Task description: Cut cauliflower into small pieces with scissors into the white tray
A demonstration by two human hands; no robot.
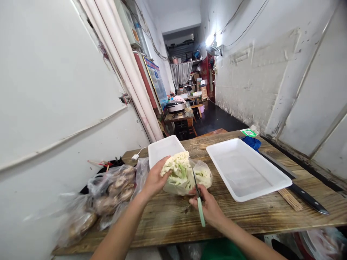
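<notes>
My left hand (156,177) is closed around a piece of cauliflower (177,163) with pale green stems, tilted up above a clear plastic bag (173,189). More cauliflower (202,176) lies in that bag on the wooden table. In my right hand (207,206) are scissors with light green handles (200,212), seen nearly edge-on. Their dark blades (195,180) point up and away, just right of the held piece. A white tray (164,147) sits behind my left hand, partly hidden by it and the cauliflower. To the right lies a larger white tray (246,171) with nothing in it.
Bagged mushrooms (119,187) fill the table's left side. A large black-handled knife (306,196) and thin wooden skewers (290,199) lie by the right tray, near a blue crumpled item (251,142). A white plug (135,156) rests at the back left. Farther off, a person (181,90) sits behind tables.
</notes>
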